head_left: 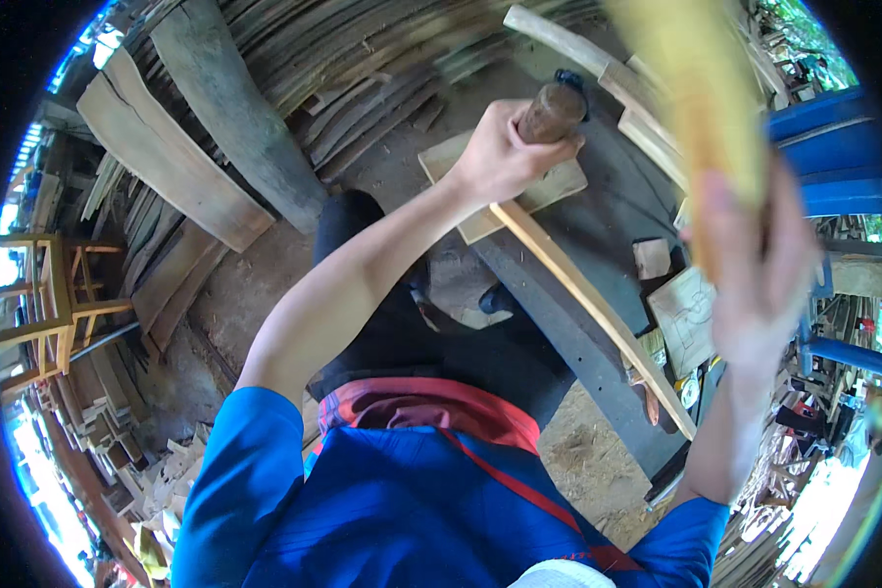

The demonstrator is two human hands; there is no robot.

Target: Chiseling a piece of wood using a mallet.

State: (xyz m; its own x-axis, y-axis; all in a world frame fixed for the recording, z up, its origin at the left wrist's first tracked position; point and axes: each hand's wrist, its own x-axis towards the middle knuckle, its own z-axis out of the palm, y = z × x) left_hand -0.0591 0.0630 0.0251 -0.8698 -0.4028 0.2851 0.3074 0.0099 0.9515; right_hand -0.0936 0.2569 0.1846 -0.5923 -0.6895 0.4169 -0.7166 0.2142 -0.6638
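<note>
My left hand (514, 162) is closed round the thick wooden handle of a chisel (555, 110), with a black band at its top end. The chisel's blade is hidden below the fist. Under that hand lies a pale flat board (563, 186) on a dark bench (568, 363). My right hand (762, 265), smeared by motion, is raised at the right and wrapped round a yellowish wooden mallet (710, 108). The mallet is also blurred, and its upper end runs out of view. A long narrow wood strip (598, 314) slants along the bench from the board.
A small wood block (652, 258) and a pale panel with a line drawing (686, 316) lie right of the strip. Large planks (171, 147) lean at the left, near a wooden frame (59, 304). Stacked timber fills the back; a blue metal structure (838, 147) stands right.
</note>
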